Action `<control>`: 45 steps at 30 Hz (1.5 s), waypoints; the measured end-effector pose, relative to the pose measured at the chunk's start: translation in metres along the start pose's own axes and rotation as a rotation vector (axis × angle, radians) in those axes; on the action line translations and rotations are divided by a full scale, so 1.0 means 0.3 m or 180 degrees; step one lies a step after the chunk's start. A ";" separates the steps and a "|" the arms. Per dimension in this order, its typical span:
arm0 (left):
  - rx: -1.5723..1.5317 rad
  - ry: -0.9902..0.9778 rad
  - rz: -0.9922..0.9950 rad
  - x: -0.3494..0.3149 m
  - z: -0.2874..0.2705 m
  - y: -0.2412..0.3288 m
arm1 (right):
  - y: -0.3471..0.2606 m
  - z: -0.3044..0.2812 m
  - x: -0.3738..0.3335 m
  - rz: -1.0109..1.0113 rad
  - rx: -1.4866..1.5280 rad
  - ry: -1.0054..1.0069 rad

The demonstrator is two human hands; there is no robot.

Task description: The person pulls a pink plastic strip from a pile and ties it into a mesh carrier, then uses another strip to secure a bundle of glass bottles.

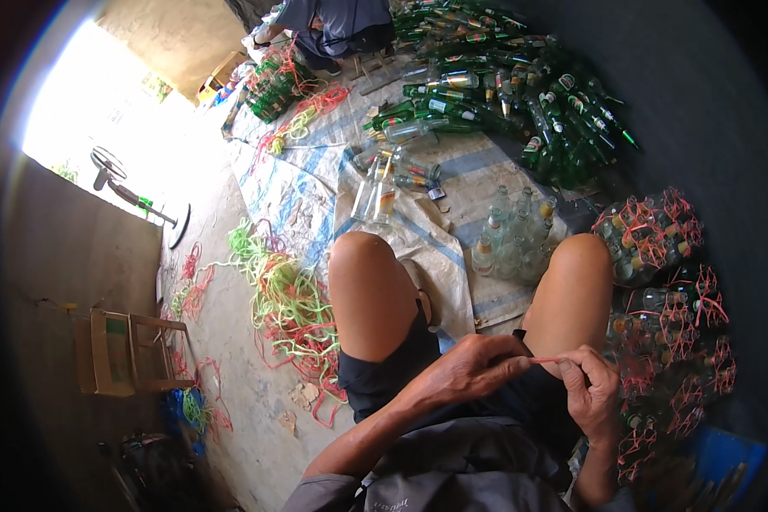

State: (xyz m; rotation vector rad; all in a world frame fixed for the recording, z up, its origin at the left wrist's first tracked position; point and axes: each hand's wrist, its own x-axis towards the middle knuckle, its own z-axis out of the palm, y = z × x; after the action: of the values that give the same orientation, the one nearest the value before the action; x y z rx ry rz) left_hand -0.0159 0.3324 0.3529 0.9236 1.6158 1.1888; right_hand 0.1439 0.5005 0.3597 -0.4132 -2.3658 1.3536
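Observation:
A short stretch of red plastic string (547, 360) runs taut between my two hands, above my lap. My left hand (485, 365) pinches one end of it, thumb pressed against the fingers. At the other end my right hand (590, 388) is closed, with the string between thumb and forefinger. Just beyond my knees stands a cluster of clear glass bottles (516, 235), upright and close together on the striped plastic sheet (456, 175). Left of my legs lies a tangled heap of green and red string (286, 299).
Green bottles (563, 102) are piled at the far right. String-tied bundles of bottles (657, 235) stand along my right side. Several loose clear bottles (384, 192) lie ahead. Another person (346, 26) sits at the back beside tied green bottles (269, 98). A fan (141, 200) and wooden chair (149, 350) are left.

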 end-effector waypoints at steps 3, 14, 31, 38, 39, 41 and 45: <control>-0.0080 0.0023 -0.0010 -0.013 0.003 -0.020 | 0.015 -0.008 -0.008 0.0027 -0.0086 0.0045; -0.0429 0.0150 -0.0180 -0.044 0.024 -0.062 | 0.042 -0.001 -0.014 0.0307 -0.0034 0.0021; -0.0557 0.0137 -0.0282 -0.052 0.025 -0.083 | 0.065 -0.018 -0.019 0.0518 0.0064 0.0138; -0.0593 0.0140 -0.0260 -0.052 0.029 -0.107 | 0.069 -0.009 -0.015 0.0410 -0.0036 0.0158; -0.0560 0.0125 -0.0261 -0.052 0.028 -0.107 | 0.074 -0.007 -0.015 0.0411 -0.0035 0.0158; -0.0523 0.0112 -0.0255 -0.054 0.026 -0.103 | 0.074 -0.008 -0.013 0.0383 -0.0055 0.0155; -0.0551 0.0131 -0.0229 -0.057 0.030 -0.103 | 0.074 -0.013 -0.015 0.0438 -0.0059 0.0149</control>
State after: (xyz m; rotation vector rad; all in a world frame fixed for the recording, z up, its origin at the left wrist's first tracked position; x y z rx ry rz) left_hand -0.0038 0.3113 0.3259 0.7298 1.5380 1.2824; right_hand 0.1510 0.5126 0.3415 -0.6164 -2.3507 1.3666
